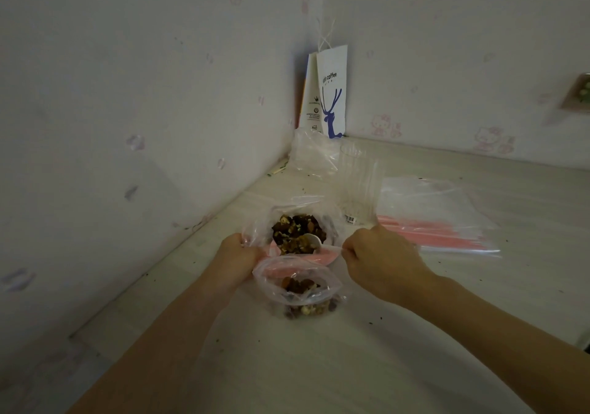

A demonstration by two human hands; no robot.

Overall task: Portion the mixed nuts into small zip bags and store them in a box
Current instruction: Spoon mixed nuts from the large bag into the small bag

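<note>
On the pale worktop, the large clear plastic bag of mixed nuts sits open, with the left hand gripping its rim. Just in front, the small clear pink-sealed zip bag gapes upward. Its floppy mouth may sag and spill nuts. The right hand pinches the white plastic spoon, which lies crosswise, bowl pointing left.
</note>
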